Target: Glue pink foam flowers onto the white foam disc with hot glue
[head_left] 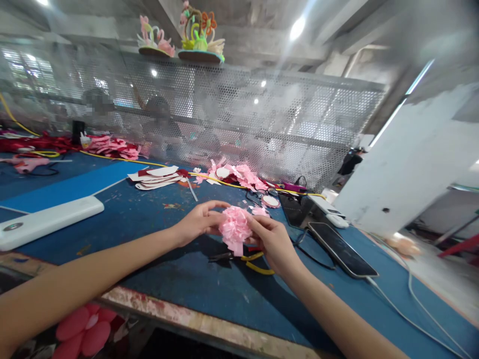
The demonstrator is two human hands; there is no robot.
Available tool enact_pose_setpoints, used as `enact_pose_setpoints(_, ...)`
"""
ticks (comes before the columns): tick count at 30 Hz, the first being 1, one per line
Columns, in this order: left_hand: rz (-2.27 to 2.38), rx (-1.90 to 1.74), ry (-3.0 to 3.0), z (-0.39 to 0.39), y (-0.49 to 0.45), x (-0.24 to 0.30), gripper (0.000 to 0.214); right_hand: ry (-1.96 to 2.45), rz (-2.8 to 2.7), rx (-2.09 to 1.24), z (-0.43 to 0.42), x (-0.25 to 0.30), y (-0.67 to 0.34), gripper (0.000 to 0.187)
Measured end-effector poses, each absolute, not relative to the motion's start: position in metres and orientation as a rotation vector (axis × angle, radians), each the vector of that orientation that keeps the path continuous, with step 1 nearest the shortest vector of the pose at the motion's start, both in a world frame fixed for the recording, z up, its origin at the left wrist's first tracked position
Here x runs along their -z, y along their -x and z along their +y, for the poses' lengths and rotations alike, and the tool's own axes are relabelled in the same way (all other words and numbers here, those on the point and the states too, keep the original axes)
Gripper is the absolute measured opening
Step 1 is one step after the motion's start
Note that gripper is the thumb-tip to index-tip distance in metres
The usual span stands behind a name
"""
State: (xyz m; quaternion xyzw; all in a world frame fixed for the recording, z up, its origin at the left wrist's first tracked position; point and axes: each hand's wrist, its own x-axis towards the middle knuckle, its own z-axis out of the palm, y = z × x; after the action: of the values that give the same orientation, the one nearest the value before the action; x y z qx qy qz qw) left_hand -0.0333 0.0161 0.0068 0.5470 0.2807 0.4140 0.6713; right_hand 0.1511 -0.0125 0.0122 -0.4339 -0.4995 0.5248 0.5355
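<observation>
A ruffled pink ribbon flower (235, 225) is held up above the blue table between my two hands. My left hand (204, 219) pinches its left side with thumb and fingers. On the right side, my right hand (270, 239) grips it, thumb toward me; some fingertips are hidden behind the petals. A short pink strip hangs from the flower's underside. Just below lie pliers (258, 264) with yellow handles and dark jaws, partly covered by the flower and my right hand. Behind my right hand a small pink ribbon piece (260, 211) rests on the table.
Pink ribbon pieces (245, 175) are heaped at the mesh screen (224, 109). White cut-outs (159, 177) lie stacked left of them. A phone (342, 249) with a cable is on the right, a long white device (52, 222) on the left. A pink glue gun (28, 163) sits farther left.
</observation>
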Motion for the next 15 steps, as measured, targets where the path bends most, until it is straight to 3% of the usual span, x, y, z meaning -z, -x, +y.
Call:
enact_pose_setpoints(5, 0.598, -0.695, -1.127, 0.0133, 0.0309, -0.0031, 0.04, 1.032, -1.167, -1.169, -0.0124, -0.0121, -0.1532, 0.027)
enact_pose_setpoints(15, 0.562, -0.709, -1.097, 0.0116, 0.0294, -0.0016, 0.037, 1.073, -1.214, -1.076, -0.0167, -0.0158, -0.149, 0.025)
